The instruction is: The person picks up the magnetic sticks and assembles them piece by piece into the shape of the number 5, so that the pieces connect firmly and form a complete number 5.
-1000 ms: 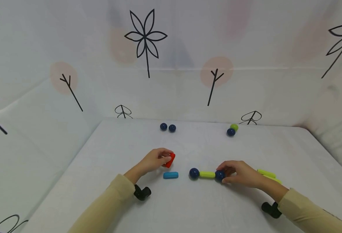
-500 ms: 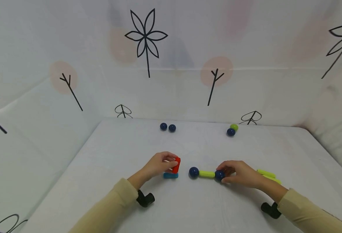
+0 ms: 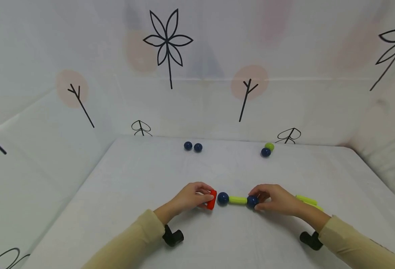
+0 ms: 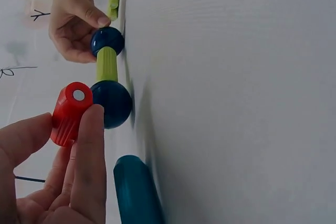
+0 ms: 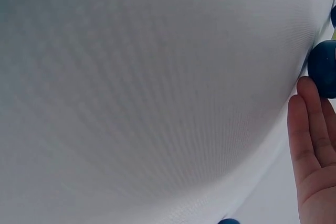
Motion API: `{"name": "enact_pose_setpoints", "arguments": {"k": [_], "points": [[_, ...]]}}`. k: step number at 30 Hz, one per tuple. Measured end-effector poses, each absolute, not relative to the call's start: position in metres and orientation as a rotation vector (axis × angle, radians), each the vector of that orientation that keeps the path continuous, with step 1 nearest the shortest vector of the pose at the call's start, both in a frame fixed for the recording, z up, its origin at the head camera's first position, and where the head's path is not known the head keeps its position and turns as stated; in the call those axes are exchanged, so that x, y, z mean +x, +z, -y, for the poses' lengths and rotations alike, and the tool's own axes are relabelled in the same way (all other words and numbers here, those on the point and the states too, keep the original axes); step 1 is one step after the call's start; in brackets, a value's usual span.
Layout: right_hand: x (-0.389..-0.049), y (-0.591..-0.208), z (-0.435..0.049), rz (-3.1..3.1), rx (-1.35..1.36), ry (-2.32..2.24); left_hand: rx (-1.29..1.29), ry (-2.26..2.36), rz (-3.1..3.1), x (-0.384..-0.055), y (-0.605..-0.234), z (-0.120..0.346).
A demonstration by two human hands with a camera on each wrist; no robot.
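Observation:
Between thumb and fingers, my left hand [image 3: 194, 197] pinches a red magnetic rod [image 3: 212, 200], held upright just left of a dark blue ball [image 3: 222, 198]. That ball joins a yellow-green rod [image 3: 238, 200], whose other end meets a second dark blue ball [image 3: 252, 202]. My right hand [image 3: 278, 200] grips this second ball with thumb and fingertips. In the left wrist view a round metal spot shows on the end of the red rod [image 4: 71, 116]; I cannot tell whether it touches the ball. Below lies a blue rod [image 4: 137, 192], hidden by my left hand in the head view.
Two dark blue balls [image 3: 198, 147] sit near the table's back edge. Further right at the back are a green ball [image 3: 269, 146] and a dark blue ball [image 3: 265, 152]. Yellow-green rods [image 3: 306, 199] lie behind my right forearm. Patterned cloth [image 3: 197, 104] encloses the table.
My left hand has carried the red rod rightward and nearer to me, past the blue rod and up close to the left ball. The right hand has kept its hold, nearly still.

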State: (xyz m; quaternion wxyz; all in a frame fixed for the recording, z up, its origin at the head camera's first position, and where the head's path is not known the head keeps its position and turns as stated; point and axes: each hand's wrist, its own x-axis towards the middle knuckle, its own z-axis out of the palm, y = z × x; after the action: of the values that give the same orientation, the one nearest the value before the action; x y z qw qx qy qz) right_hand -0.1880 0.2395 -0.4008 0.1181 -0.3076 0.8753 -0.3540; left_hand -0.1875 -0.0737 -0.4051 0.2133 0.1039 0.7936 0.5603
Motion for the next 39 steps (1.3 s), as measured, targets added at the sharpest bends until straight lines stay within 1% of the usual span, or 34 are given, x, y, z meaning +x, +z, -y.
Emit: {"name": "enact_pose_setpoints", "arguments": {"k": [19,28,39], "points": [[-0.192,-0.400,-0.237,-2.589,-0.893,-1.010,0.318,1.485,-2.196,-0.168,-0.410,0.055],[-0.192,-0.399,-0.237,-2.596,-0.882,-1.024,0.251,1.597,-2.052,-0.170,-0.412,0.048],[-0.192,-0.401,-0.238,-2.592,-0.865,-1.026,0.227,1.596,-2.021,-0.174,-0.417,0.043]]}}
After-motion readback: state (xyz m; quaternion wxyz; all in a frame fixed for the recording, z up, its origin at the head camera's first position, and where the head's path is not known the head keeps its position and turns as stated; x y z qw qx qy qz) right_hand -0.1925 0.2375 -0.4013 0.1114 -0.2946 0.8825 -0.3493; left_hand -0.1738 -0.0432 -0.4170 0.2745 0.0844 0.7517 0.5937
